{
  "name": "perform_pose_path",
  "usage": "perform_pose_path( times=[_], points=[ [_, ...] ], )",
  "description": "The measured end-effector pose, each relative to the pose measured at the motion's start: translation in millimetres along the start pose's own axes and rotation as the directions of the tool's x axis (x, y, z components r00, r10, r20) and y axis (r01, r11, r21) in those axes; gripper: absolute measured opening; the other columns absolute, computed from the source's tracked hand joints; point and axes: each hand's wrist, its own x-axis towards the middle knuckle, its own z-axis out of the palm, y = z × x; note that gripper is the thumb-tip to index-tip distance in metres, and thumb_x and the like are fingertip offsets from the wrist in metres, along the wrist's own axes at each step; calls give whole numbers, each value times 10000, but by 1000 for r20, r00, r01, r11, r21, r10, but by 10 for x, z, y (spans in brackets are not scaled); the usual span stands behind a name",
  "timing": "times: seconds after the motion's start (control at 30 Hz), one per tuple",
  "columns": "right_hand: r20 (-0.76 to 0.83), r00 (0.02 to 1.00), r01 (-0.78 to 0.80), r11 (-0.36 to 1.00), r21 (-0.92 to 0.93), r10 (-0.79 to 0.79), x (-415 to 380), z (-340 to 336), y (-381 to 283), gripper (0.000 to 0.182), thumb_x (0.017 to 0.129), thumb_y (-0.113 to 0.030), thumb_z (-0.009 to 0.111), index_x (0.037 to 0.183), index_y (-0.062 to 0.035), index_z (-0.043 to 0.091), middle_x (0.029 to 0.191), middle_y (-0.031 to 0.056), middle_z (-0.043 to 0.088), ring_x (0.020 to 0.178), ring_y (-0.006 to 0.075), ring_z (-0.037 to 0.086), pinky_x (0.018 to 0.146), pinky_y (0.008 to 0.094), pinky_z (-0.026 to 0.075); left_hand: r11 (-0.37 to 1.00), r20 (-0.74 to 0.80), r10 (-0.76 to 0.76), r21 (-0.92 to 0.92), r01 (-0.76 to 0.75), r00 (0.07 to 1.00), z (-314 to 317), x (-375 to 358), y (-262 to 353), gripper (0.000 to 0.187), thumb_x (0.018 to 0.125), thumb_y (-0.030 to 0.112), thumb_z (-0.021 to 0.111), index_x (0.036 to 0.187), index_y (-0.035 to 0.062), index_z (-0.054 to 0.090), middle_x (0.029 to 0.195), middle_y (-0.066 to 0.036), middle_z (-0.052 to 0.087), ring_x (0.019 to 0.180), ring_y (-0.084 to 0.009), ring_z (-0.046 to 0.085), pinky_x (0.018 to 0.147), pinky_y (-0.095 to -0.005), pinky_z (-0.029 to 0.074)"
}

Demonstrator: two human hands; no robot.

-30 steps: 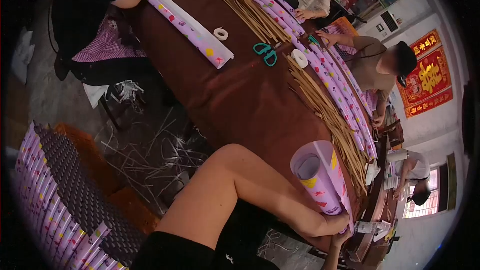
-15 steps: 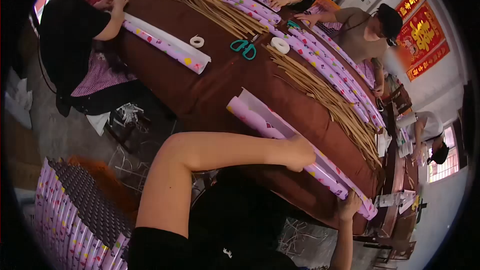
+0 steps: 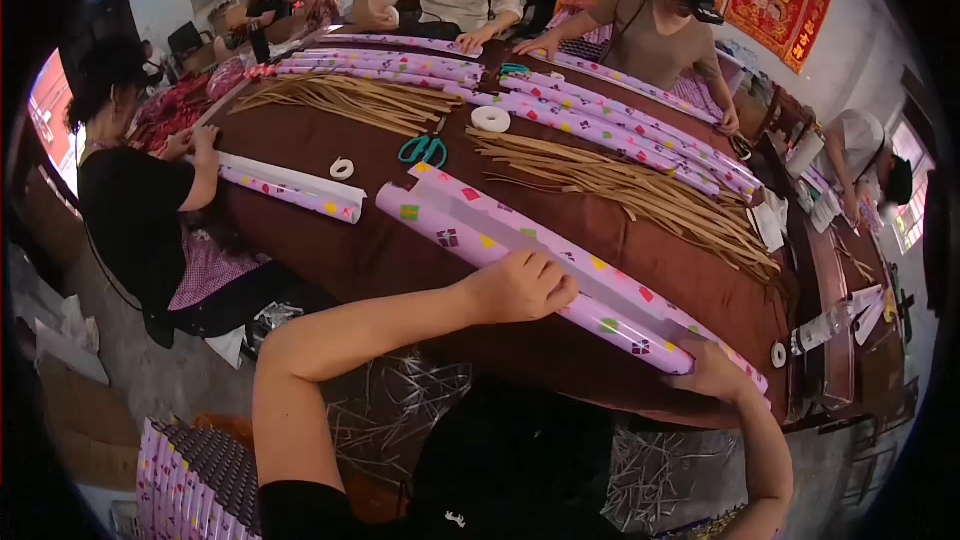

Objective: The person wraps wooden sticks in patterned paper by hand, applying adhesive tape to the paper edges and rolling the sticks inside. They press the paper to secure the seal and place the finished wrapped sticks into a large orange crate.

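A partly unrolled sheet of purple patterned wrapping paper (image 3: 470,240) lies slantwise along the near edge of the brown table, curled into a roll on its near side. My left hand (image 3: 525,287) has its fingers curled over the middle of the paper. Near the right end, my right hand (image 3: 708,370) grips the rolled part, its fingers partly hidden. Beyond the paper are teal scissors (image 3: 423,151), a small white tape roll (image 3: 342,169) and a larger white tape roll (image 3: 490,119).
The brown table (image 3: 380,220) holds brown strips (image 3: 620,185) and finished-looking purple rolls (image 3: 610,130). Several people work around it, one in black at the left (image 3: 130,210). Bundled purple rolls (image 3: 190,480) stand at the lower left. A bottle (image 3: 822,328) lies at the right.
The head view has tilted up and shifted. My left hand, earlier seen from the wrist side over the paper, now shows curled fingers on it; the paper's far edge has opened wider.
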Motion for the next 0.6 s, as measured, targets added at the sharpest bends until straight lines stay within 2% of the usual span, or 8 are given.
perform_pose_path(
  times=[0.07, 0.13, 0.2, 0.27, 0.37, 0.47, 0.5, 0.6],
  points=[
    [-108, 989, 99, 995, -8, -100, -14, 136, 74, 466, 644, -222, 798, 1010, 2, 614, 949, 192, 661, 847, 372, 646, 783, 416, 511, 1000, 38, -16, -24, 17, 999, -19, -63, 15, 226, 781, 248, 650, 924, 87, 582, 824, -48, 538, 751, -211, 551, 665, -308, 452],
    [-324, 919, 106, 933, -345, -224, -26, 230, -34, 495, 619, -198, 792, 1024, -5, 582, 896, 176, 656, 824, 355, 648, 765, 421, 515, 959, 204, -86, -248, 137, 975, -36, -101, 35, 295, 785, 263, 694, 983, 71, 590, 933, -81, 546, 872, -243, 543, 779, -355, 439],
    [-331, 888, 99, 834, -543, -320, 18, 341, 126, 478, 582, -207, 802, 960, -31, 568, 837, 124, 623, 799, 311, 620, 717, 403, 494, 900, 309, -83, -385, 204, 948, -27, -153, 51, 451, 752, 309, 746, 1086, 50, 591, 1017, -121, 545, 954, -279, 529, 844, -396, 414],
    [-334, 859, 74, 740, -669, -388, 27, 348, 54, 359, 627, -205, 746, 896, -64, 554, 790, 71, 564, 762, 264, 578, 682, 374, 462, 788, 612, 54, -511, 342, 789, 18, -129, 11, 539, 734, 341, 753, 1145, 38, 581, 1052, -148, 558, 986, -315, 540, 855, -413, 425],
    [-369, 808, 38, 665, -746, -460, 71, 453, 166, 235, 729, -190, 649, 907, -69, 556, 780, 64, 535, 752, 248, 563, 679, 373, 452, 541, 743, 85, -594, 595, 664, 21, -52, -42, 411, 762, 287, 714, 1051, 29, 577, 1078, -184, 591, 1036, -349, 577, 859, -466, 464],
    [-445, 714, 23, 653, -757, -541, 98, 479, 171, 297, 760, -245, 665, 981, -75, 562, 867, 76, 551, 863, 270, 574, 734, 386, 448, 690, 642, 32, -569, 448, 766, -18, -39, -30, 374, 740, 224, 720, 1024, 38, 562, 1002, -166, 613, 950, -340, 608, 782, -452, 494],
    [-431, 763, 53, 712, -700, -482, 76, 465, 161, 362, 755, -295, 695, 1011, -76, 560, 905, 84, 560, 901, 280, 574, 760, 394, 448, 748, 553, -14, -547, 376, 833, -12, -86, 19, 360, 733, 214, 718, 1006, 45, 554, 940, -153, 620, 892, -335, 617, 738, -443, 505],
    [-360, 880, 131, 888, -442, -309, 39, 390, 213, 577, 707, -467, 767, 1066, -72, 549, 921, 103, 582, 927, 300, 583, 807, 410, 451, 850, 546, 20, -450, 273, 838, -107, -36, 62, 420, 674, 175, 764, 1023, 38, 575, 914, -134, 596, 858, -336, 598, 715, -432, 493]
  ],
)
